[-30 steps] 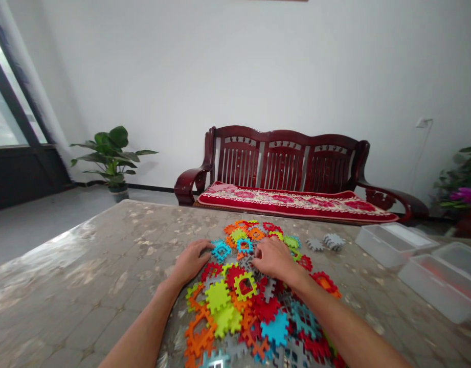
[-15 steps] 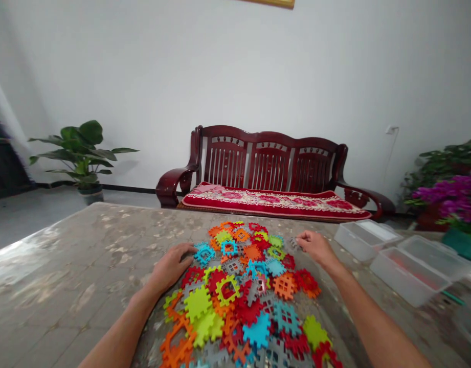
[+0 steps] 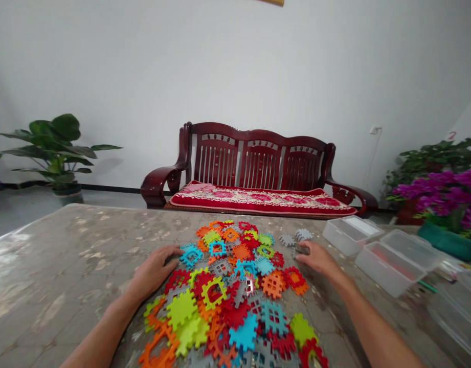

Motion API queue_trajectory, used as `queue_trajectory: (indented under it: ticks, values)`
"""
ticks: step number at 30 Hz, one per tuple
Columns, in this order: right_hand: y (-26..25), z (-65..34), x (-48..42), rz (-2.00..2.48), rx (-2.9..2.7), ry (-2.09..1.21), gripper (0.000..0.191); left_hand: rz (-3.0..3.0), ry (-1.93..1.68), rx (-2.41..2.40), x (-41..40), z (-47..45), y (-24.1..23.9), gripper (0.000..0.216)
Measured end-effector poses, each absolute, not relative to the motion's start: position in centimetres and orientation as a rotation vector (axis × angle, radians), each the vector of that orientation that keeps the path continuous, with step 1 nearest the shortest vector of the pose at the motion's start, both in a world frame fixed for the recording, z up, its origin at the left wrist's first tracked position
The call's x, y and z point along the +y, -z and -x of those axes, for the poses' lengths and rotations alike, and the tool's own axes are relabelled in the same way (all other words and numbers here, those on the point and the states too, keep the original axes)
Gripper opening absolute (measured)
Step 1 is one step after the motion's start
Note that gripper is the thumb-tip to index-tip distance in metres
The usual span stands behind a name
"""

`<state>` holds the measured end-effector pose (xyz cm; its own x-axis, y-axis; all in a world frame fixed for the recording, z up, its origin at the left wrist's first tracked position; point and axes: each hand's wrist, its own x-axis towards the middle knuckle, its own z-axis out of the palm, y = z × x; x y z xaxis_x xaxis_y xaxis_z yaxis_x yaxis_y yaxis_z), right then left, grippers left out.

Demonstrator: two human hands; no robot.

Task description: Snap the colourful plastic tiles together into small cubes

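A heap of flat, notched interlocking plastic tiles (image 3: 182,308) in green, orange, red, blue and grey spreads down the middle of the table. My left hand (image 3: 155,267) rests at its left edge, fingers loosely extended beside a blue window-frame tile (image 3: 191,256). On the far right side, my right hand (image 3: 317,258) has thumb and forefinger apart by a small grey tile (image 3: 295,252), partly hidden at the fingertips. Just beyond it lie a grey tile (image 3: 287,240) and a second pale grey tile (image 3: 304,234), separate from the heap.
To the right stand a clear plastic box (image 3: 346,244) and an open-lidded box (image 3: 388,268) with something red inside. A flower pot (image 3: 450,240) stands behind them. A patterned cloth (image 3: 77,255) covers the table; a wooden bench (image 3: 260,158) is beyond.
My right hand has drawn slightly nearer and its fingers have parted from a grey tile. Pale grey tiles now show beyond it. The view has turned a little right; my left hand stays put.
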<state>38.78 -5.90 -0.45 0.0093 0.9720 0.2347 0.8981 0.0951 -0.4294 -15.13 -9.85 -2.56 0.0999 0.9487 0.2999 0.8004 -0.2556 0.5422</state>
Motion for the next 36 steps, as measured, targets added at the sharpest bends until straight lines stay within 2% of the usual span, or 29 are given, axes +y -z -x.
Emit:
queue_trajectory:
  ticks: [2, 7, 13, 19, 26, 31, 36]
  values:
    - [0.6, -38.5, -6.2, 1.855, -1.987, -0.159, 0.050, -2.124, -0.891, 1.749, -9.9, 15.2, 2.6, 0.036]
    - [0.2, -38.4, -6.5, 1.847, -2.101, -0.066, 0.047, -2.125, -0.920, 1.749, -9.8, 15.3, 2.9, 0.036]
    - [-1.5, -38.7, -7.2, 1.916, -2.105, -0.054, 0.053, -2.131, -0.931, 1.752, -9.6, 15.4, 3.1, 0.036]
    - [-3.6, -38.4, -4.8, 1.779, -2.142, -0.092, 0.063, -2.121, -0.957, 1.764, -9.5, 15.4, 3.4, 0.035]
    - [-4.3, -37.6, -1.2, 1.624, -2.457, 0.139, 0.065, -2.119, -0.958, 1.763, -9.7, 15.5, 3.4, 0.034]
    - [-4.3, -37.6, -0.7, 1.610, -2.585, 0.157, 0.067, -2.109, -0.916, 1.776, -9.8, 15.3, 2.9, 0.036]
    - [-4.7, -37.4, -0.5, 1.659, -2.601, 0.113, 0.084, -2.109, -0.906, 1.780, -9.8, 15.3, 3.0, 0.036]
